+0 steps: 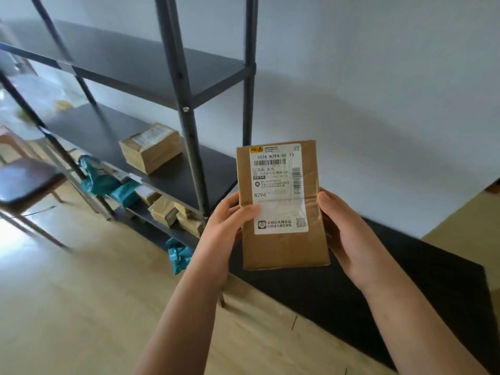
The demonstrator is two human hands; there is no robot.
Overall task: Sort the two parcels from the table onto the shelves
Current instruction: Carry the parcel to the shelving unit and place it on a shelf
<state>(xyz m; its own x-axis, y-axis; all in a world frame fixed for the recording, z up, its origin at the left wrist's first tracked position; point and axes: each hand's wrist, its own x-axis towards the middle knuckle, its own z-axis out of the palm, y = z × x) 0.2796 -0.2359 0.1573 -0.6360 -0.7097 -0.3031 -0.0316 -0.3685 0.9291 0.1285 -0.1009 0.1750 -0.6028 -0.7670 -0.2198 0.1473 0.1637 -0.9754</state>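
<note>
Head camera looks down past a dark metal shelving unit (186, 85) standing against a pale wall (378, 77), with a black table (378, 288) at its right end over a light wood floor (81, 307). One brown cardboard box (150, 147) sits on the middle shelf, while more brown boxes (173, 212) and teal bags (108, 180) crowd the shelf below. Above the table's near edge, a flat brown parcel (281, 204) with a white shipping label (278, 185) is held upright, label toward the camera, the left hand (227, 228) clasping its left edge and the right hand (343, 228) its right edge.
</note>
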